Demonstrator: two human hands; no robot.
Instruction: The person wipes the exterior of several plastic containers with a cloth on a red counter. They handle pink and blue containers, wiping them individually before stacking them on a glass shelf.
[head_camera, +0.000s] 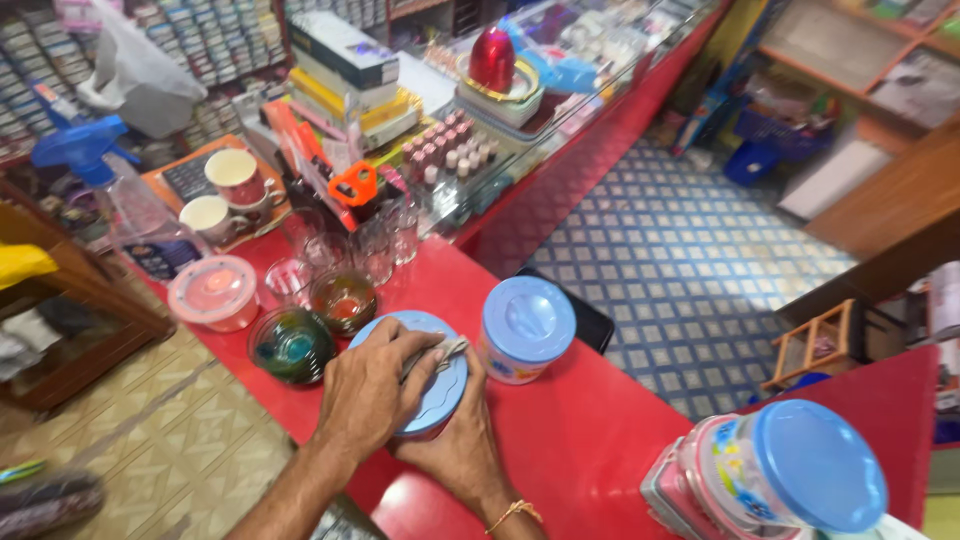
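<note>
- Resting on the red counter (560, 440), a round tin with a pale blue lid (432, 375) sits under both hands, near the counter's front edge.
- Left hand (375, 390) lies cupped over the lid, pinching a small metal tool (435, 355), seemingly to work the lid.
- Right hand (455, 445) wraps the tin's side, apparently steadying it.
- A second blue-lidded tin (525, 328) stands just beside; glass bowls (295, 345) sit near.

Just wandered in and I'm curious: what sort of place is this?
Most likely a small general shop. A red counter runs beside a glass case of small goods, shelves behind are packed with little boxes, and the hands work on a blue-lidded tin.
</note>
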